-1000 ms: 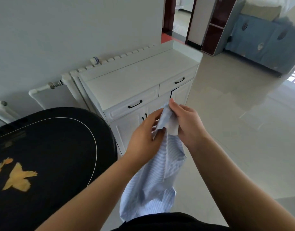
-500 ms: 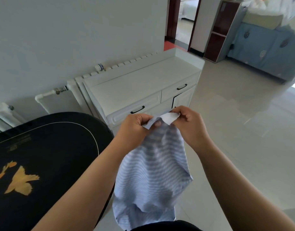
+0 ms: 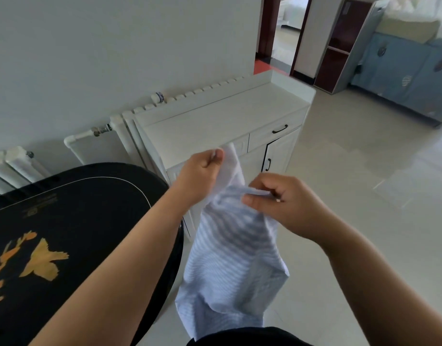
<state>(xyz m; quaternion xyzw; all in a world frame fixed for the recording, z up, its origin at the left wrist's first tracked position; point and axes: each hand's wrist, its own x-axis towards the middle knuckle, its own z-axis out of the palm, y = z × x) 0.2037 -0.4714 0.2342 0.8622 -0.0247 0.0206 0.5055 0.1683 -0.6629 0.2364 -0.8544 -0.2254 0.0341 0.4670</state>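
A light blue and white striped garment (image 3: 230, 258) hangs in the air in front of me, over the pale floor. My left hand (image 3: 200, 173) pinches a white top edge of it, raised in front of the white cabinet. My right hand (image 3: 285, 203) is lower and to the right, and grips another part of the upper edge between thumb and curled fingers. The cloth droops in loose folds between and below the hands, down to my dark clothing at the frame's bottom.
A black oval table (image 3: 65, 240) with a yellow painted motif fills the lower left. A white cabinet (image 3: 215, 126) with drawers stands against the wall, a white radiator (image 3: 95, 141) behind it. Pale tiled floor (image 3: 364, 191) spreads right toward a doorway, a dark shelf and blue cabinets.
The hands, close together at the cloth's top before, have drawn apart: the left went up and left with the white edge, the right dropped lower and right. The cloth has opened out wider.
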